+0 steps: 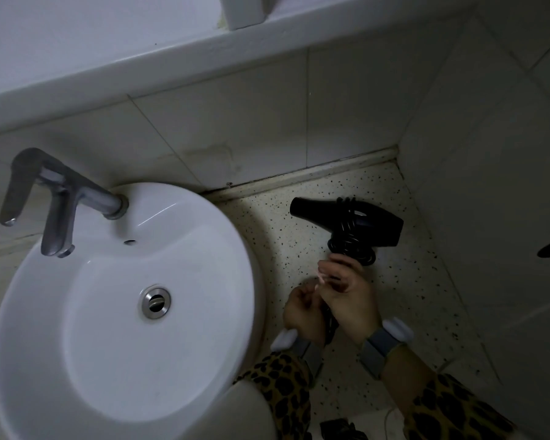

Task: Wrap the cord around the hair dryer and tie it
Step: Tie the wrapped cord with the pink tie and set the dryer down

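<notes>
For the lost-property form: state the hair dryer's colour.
Black, like the cord wound round it. The head view, the only one, shows it right of the sink.

White round sink (204,223) with metal tap (61,198) and drain (155,302) sat on speckled tabletop (404,281); tiled wall (235,128) behind.
</notes>
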A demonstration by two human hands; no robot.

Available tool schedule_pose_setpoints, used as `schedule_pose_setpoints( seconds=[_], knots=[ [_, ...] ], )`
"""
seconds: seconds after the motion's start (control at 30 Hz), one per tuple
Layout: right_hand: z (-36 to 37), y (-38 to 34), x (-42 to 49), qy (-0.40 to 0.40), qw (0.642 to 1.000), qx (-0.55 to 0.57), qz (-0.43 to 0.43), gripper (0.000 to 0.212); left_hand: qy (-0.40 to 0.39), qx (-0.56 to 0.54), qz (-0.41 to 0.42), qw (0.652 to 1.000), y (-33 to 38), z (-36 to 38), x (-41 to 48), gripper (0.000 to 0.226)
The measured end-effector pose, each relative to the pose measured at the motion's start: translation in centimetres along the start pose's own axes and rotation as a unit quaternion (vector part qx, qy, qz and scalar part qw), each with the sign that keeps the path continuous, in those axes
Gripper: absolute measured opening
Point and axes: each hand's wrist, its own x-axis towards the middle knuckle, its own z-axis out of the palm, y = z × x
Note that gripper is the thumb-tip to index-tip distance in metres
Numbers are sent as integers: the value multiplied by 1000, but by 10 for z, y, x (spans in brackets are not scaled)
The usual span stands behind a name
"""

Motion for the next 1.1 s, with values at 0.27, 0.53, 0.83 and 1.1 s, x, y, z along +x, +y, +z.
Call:
schedule_pose_setpoints(
  seconds=[0.27, 0.53, 0.83, 1.1],
  knots=[
    [-20, 5, 4, 17, 996, -85, -20, 20, 6, -168, -6, 986, 7, 5, -20, 11],
    [-33, 3, 4, -10, 980, -178, -91, 9, 3, -156, 19, 987, 6, 1, -21, 5],
    [-32, 3, -1, -12, 971, -206, -121, 5, -23, -163, -11, 986, 13, 0, -25, 30],
    [-30, 9, -7, -25, 963, -242, -115, 20, -3, -148, -16, 989, 8, 2, -26, 21]
  ],
)
